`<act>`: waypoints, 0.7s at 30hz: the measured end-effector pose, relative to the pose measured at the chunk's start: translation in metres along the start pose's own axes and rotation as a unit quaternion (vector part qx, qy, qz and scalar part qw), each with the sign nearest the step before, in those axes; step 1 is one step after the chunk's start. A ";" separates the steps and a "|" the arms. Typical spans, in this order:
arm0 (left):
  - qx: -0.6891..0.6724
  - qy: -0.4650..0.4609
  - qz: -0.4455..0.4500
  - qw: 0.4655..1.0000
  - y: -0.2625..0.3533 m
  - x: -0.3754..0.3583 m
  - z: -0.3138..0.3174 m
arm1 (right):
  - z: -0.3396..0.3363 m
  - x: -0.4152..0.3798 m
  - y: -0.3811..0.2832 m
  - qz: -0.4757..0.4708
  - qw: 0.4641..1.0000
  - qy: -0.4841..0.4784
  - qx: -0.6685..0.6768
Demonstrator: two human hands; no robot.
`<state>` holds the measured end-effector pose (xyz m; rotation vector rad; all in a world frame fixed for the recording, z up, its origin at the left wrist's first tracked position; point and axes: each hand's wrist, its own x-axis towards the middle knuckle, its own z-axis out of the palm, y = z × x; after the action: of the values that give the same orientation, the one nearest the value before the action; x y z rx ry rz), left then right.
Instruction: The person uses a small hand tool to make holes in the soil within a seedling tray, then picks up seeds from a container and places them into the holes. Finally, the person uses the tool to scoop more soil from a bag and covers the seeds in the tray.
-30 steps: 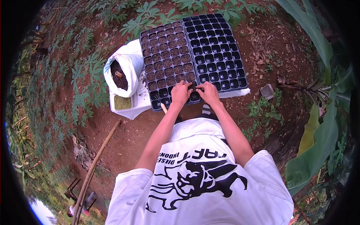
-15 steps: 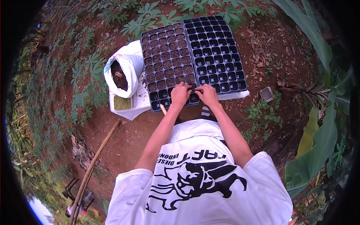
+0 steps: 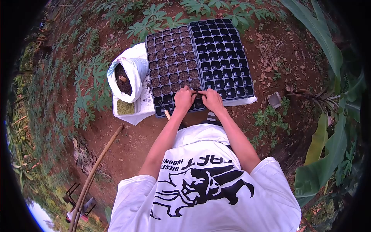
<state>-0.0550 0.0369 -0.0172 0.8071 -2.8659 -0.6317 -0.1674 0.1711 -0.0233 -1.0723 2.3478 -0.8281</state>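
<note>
My left hand [image 3: 184, 99] and my right hand [image 3: 212, 100] rest over the near rows of a black seedling tray [image 3: 159, 115] with soil in most of its cells. Both hands have bent fingers, with the fingertips close together at one cell near the tray's right side. Whatever may be between the fingertips is too small to make out. Just left of my left hand, a small hand fork with a pale handle [image 3: 167, 114] lies on dark cells in the tray's near-left corner.
A second black seedling tray [image 3: 249, 94] without visible soil adjoins on the right. To the left stand an open white sack [image 3: 138, 73] of dark soil with a scoop handle and a white container [image 3: 125, 108] of greenish grains. A long stick [image 3: 101, 158] crosses the lower left.
My right hand has shifted slightly left, and its index finger now reaches toward the left hand's fingertips. The left hand has moved slightly left and down.
</note>
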 end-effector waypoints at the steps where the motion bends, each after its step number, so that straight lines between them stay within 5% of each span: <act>1: 0.005 0.004 -0.003 1.000 0.000 0.000 -0.001 | -0.003 0.001 -0.002 0.003 1.000 0.001 -0.005; 12: -0.001 0.007 -0.006 1.000 0.000 0.001 -0.001 | -0.010 0.003 -0.007 -0.013 0.999 -0.031 -0.037; 21: -0.063 0.036 -0.123 0.990 0.020 -0.029 -0.016 | -0.015 -0.012 -0.007 -0.052 0.994 -0.075 -0.066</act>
<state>-0.0364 0.0619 0.0063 1.1472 -2.6527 -0.7839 -0.1655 0.1821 -0.0059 -1.2756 2.2625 -0.6109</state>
